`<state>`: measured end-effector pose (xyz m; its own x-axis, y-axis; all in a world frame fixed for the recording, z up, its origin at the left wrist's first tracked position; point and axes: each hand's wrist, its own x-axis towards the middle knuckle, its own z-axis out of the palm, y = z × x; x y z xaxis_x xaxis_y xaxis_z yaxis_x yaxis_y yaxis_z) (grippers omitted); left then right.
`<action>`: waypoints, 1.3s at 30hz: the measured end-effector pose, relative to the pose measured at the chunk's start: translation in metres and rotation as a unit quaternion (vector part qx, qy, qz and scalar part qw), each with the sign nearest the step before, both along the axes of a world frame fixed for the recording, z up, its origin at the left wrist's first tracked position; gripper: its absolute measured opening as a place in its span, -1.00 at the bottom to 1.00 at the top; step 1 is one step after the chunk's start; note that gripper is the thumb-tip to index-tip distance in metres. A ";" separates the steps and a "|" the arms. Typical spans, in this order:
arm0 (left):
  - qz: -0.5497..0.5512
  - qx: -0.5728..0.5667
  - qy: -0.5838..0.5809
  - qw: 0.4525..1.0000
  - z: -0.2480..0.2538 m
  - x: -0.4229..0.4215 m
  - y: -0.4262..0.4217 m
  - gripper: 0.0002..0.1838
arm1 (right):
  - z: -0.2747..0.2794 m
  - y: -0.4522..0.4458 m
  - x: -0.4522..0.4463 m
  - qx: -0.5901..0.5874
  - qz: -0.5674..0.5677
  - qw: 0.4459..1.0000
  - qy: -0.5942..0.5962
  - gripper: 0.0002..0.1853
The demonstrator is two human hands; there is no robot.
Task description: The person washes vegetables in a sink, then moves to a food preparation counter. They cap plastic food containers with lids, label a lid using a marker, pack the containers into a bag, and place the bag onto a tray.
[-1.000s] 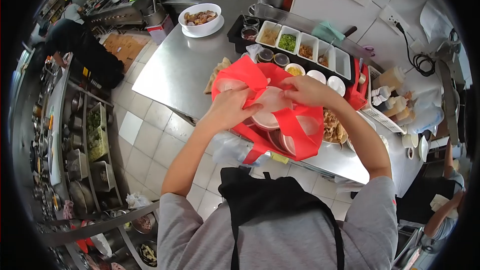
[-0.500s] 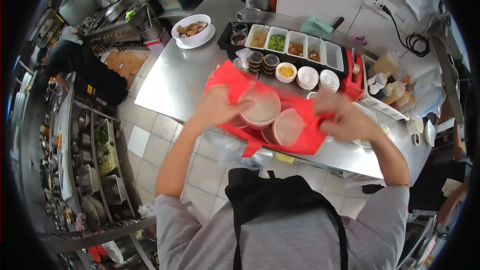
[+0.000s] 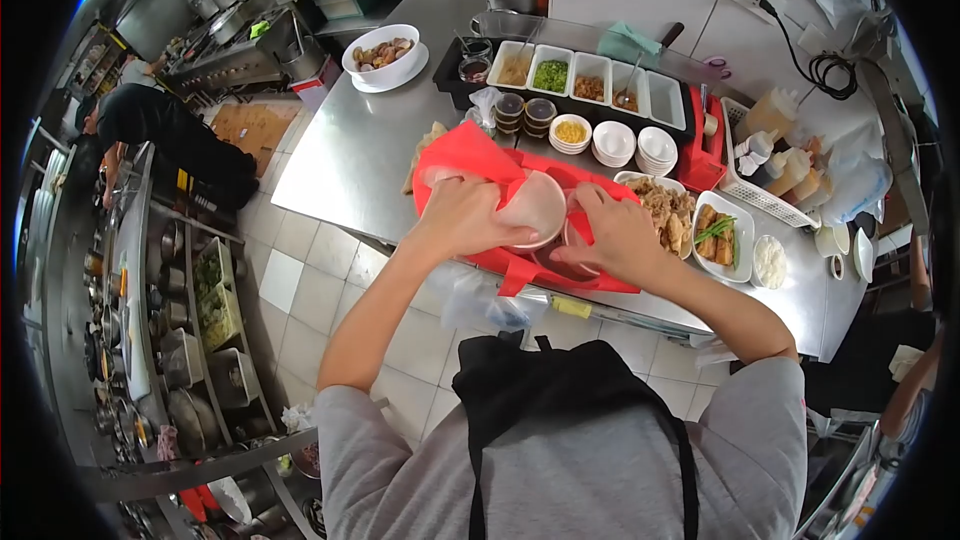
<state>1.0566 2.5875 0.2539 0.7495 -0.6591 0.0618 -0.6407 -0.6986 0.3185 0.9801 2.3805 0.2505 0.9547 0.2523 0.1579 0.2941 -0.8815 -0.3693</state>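
A red fabric bag [image 3: 465,152] lies spread at the counter's front edge with round containers inside it. One tub [image 3: 535,208] with a pale, translucent lid shows between my hands. My left hand [image 3: 462,218] is closed at that tub's left side, its thumb across the lid edge and its other fingers partly hidden in the red fabric. My right hand [image 3: 620,240] reaches into the bag from the right, fingers curled round a second tub, which it mostly covers. Clear plastic [image 3: 490,300] hangs below the bag at the counter edge.
Behind the bag stand stacked sauce cups [image 3: 525,115], small white bowls [image 3: 613,143] and a rack of condiment trays [image 3: 590,85]. To the right are a bowl of meat [image 3: 668,212], a dish with green beans [image 3: 716,240] and a bottle basket [image 3: 765,195]. Another person [image 3: 170,135] bends at left.
My right hand has moved left from the bag's right edge onto the second tub. My left hand has shifted right onto the first tub. The food bowls at right are uncovered to view.
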 end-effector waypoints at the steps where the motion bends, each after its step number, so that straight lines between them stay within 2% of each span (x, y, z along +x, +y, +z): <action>1: 0.018 -0.001 0.008 1.000 -0.001 0.001 -0.003 -0.31 | 0.000 -0.008 0.003 0.013 0.031 0.999 -0.019 -0.42; 3: 0.043 0.015 0.003 0.999 0.000 -0.001 -0.005 -0.33 | 0.016 -0.023 0.006 0.039 0.095 0.994 -0.032 -0.46; 4: 0.056 0.024 -0.001 0.998 0.001 -0.001 -0.006 -0.33 | 0.032 -0.033 0.006 0.023 0.140 0.989 0.032 -0.52; 6: 0.076 -0.052 -0.025 0.995 0.005 0.003 0.000 -0.42 | 0.057 -0.055 0.004 -0.009 0.222 0.962 0.159 -0.64; 7: 0.083 -0.089 -0.036 0.992 0.005 0.006 0.005 -0.46 | 0.062 -0.063 0.001 -0.038 0.223 0.962 0.151 -0.69; 8: 0.089 -0.251 -0.017 0.964 0.005 0.010 0.008 -0.51 | 0.065 -0.070 -0.002 -0.067 0.223 0.962 0.142 -0.75; 9: 0.091 -0.405 0.002 0.910 0.006 0.016 0.013 -0.56 | 0.070 -0.075 -0.005 -0.095 0.223 0.961 0.132 -0.80; 10: 0.111 -0.417 0.079 0.899 0.023 0.019 0.028 -0.66 | 0.079 -0.076 -0.005 -0.130 0.228 0.961 0.084 -0.84; 12: 0.169 -0.403 0.201 0.877 0.050 0.022 0.057 -0.72 | 0.103 -0.073 -0.006 -0.201 0.235 0.951 -0.010 -0.90; 13: 0.164 -0.418 0.213 0.868 0.056 0.023 0.063 -0.72 | 0.117 -0.067 -0.009 -0.142 0.236 0.961 -0.012 -0.92; 15: 0.152 -0.450 0.237 0.847 0.064 0.020 0.070 -0.72 | 0.130 -0.059 -0.010 -0.128 0.190 0.971 -0.069 -0.92; 17: 0.157 -0.504 0.235 0.816 0.076 0.012 0.070 -0.71 | 0.128 -0.062 -0.005 -0.078 0.133 0.980 -0.123 -0.91; 18: 0.159 -0.531 0.234 0.799 0.080 0.010 0.070 -0.71 | 0.129 -0.064 -0.004 -0.054 0.079 0.993 -0.070 -0.91; 20: 0.130 -0.490 0.200 0.838 0.081 0.013 0.067 -0.72 | 0.130 -0.064 -0.003 -0.007 -0.026 0.999 0.042 -0.92; 22: 0.123 -0.408 0.175 0.888 0.082 0.018 0.065 -0.73 | 0.119 -0.056 -0.003 -0.010 0.011 0.999 -0.043 -0.93; 24: 0.130 -0.486 0.171 0.847 0.083 0.012 0.067 -0.72 | 0.119 -0.041 -0.003 0.001 0.076 0.980 -0.182 -0.92; 26: 0.131 -0.546 0.166 0.811 0.077 0.013 0.072 -0.72 | 0.117 -0.034 0.000 0.037 0.055 0.980 -0.186 -0.91; 28: 0.131 -0.517 0.206 0.820 0.070 0.016 0.079 -0.71 | 0.114 -0.032 0.000 0.069 0.045 0.981 -0.177 -0.91; 31: 0.150 -0.449 0.250 0.845 0.064 0.016 0.091 -0.68 | 0.103 -0.028 -0.013 0.100 0.042 0.992 -0.071 -0.92; 32: 0.141 -0.460 0.287 0.828 0.066 0.014 0.096 -0.67 | 0.101 -0.026 -0.017 0.117 0.032 0.992 -0.030 -0.92; 33: 0.134 -0.470 0.326 0.810 0.067 0.012 0.101 -0.65 | 0.101 -0.028 -0.021 0.169 0.004 0.986 0.017 -0.83; 36: 0.143 -0.469 0.450 0.746 0.064 0.009 0.119 -0.61 | 0.099 -0.037 -0.043 0.168 -0.092 0.978 0.083 -0.64; 37: 0.148 -0.463 0.490 0.723 0.064 0.011 0.122 -0.59 | 0.097 -0.044 -0.049 0.259 -0.131 0.933 0.214 -0.45; 39: 0.175 -0.458 0.510 0.707 0.071 0.008 0.121 -0.56 | 0.085 -0.042 -0.049 0.344 -0.123 0.890 0.273 -0.42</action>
